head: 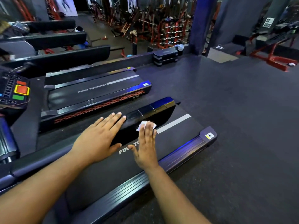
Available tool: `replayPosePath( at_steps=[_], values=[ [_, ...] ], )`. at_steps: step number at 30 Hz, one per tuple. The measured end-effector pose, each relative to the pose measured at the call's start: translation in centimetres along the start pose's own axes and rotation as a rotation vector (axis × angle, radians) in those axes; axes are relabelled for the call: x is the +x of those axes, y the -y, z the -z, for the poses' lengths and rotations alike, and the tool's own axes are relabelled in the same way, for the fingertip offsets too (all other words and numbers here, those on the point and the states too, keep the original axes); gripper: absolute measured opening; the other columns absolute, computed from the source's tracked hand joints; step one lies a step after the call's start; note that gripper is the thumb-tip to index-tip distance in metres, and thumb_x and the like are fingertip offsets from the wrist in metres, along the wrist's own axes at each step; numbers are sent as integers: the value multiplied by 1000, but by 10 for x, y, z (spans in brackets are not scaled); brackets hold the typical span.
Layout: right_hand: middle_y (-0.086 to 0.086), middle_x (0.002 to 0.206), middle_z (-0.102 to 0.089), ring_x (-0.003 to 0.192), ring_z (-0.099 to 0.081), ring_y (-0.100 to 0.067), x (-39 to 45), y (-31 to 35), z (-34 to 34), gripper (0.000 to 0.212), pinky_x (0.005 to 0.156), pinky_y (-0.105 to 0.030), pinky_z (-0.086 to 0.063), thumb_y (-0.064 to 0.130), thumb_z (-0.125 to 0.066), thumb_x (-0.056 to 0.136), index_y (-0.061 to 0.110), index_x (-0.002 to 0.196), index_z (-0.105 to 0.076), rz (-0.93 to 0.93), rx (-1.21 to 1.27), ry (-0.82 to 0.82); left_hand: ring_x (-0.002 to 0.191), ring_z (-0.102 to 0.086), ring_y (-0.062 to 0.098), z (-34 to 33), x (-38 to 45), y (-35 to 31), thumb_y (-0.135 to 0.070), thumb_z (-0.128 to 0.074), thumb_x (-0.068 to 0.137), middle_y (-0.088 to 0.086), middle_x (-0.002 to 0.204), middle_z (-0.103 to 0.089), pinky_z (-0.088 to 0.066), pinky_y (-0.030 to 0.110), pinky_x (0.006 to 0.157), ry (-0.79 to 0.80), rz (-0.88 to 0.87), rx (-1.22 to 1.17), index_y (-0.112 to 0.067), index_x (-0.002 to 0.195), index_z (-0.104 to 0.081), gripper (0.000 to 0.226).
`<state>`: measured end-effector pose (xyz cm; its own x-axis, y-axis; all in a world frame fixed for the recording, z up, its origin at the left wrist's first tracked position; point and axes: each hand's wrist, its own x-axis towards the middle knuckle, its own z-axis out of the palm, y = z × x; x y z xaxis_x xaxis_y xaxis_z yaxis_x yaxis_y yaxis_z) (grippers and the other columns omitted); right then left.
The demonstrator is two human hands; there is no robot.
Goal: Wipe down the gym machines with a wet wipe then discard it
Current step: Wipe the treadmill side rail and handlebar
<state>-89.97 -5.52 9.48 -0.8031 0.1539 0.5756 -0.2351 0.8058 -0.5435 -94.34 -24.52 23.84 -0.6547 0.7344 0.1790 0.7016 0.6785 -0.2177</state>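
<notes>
A head-worn camera looks down at a row of treadmills in a dim gym. At far left sits a treadmill console [14, 92] with a red button framed in yellow above a green one. Just right of it lies a neighbouring treadmill [95, 94], its belt printed "PUSH YOURSELF".

Next comes the nearer treadmill [178, 143], whose deck runs on a diagonal from lower left to upper right. A glossy black handrail [145, 113] hangs over its belt along that same line.

The left hand [98, 136] lies flat on the near end of this handrail, fingers straight and together, thumb tucked at the rail's lower edge. It presses there and grasps nothing.

Just to its right, the right hand [146, 146] is also spread flat, fingers pointing away from the person, thumb splayed towards the left hand. Under its fingertips sits a small crumpled white wet wipe [143, 124], pressed against the side of the handrail; whether the hand bears on the rail or partly on the belt below is hard to tell.

The unwiped stretch of handrail lies ahead and to the upper right of the wipe, so the likely stroke follows the rail's long axis away from the body. The right hand is the one placed for it.

Further right is dark rubber floor [242, 110], with red weight racks [161, 29] beyond.
</notes>
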Motion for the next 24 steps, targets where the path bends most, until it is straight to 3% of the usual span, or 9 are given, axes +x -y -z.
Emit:
replayPosePath(
  at_steps=[3,5,7,10,13,18,20,24],
  values=[
    [-2,168,21,156,13,-29,0,-20,1,88,123,-62,-2,72,-23,97,24,160,17,-158,46,-51,151,-33,25,0,0,-1,-59,-69,85,7,166,-29,-33,46,120,4,-2,10,-16,162,-22,100],
    [-5,168,20,155,17,-27,13,-25,8,93,123,-61,-1,74,-25,97,18,160,13,-311,157,-118,151,-33,25,1,0,-1,-58,-69,85,7,166,-29,-33,46,120,2,2,10,-16,162,-22,99],
    [-9,168,20,155,18,-29,22,-19,9,96,123,-60,0,72,-28,98,10,160,9,-347,204,-159,150,-35,25,2,0,-2,-57,-70,85,7,165,-30,-34,46,120,-2,7,9,-16,161,-23,99],
    [-12,168,18,155,11,-36,12,5,0,90,124,-58,3,69,-26,99,12,160,10,-113,114,-92,150,-35,25,1,-1,-2,-56,-72,84,6,165,-30,-33,45,120,-7,12,-3,-16,161,-23,100],
    [-9,169,14,156,2,-33,-3,6,-7,87,122,-63,-6,69,-23,100,16,161,9,137,-110,-6,151,-33,24,-1,-1,-1,-56,-72,84,5,166,-28,-32,45,120,-11,15,-20,-18,162,-22,100],
    [-6,168,17,156,11,-28,46,-19,36,91,122,-63,0,71,-25,98,14,161,8,-138,-53,-153,152,-31,22,0,-1,-1,-57,-68,86,4,167,-27,-31,43,122,-7,12,-4,-18,162,-21,98],
    [-11,170,4,156,9,-29,61,-6,51,91,123,-61,2,70,-27,97,11,162,-5,-154,-63,-114,152,-32,22,1,-1,-1,-57,-69,85,4,166,-28,-32,43,121,-10,12,0,-18,162,-21,98],
    [-4,164,-31,156,-15,-24,58,27,58,82,120,-67,-9,73,-34,94,19,155,-40,217,-268,63,147,-40,24,2,-2,1,-57,-77,77,7,162,-37,-38,45,116,-30,-6,-16,-14,159,-31,103]
  ],
)
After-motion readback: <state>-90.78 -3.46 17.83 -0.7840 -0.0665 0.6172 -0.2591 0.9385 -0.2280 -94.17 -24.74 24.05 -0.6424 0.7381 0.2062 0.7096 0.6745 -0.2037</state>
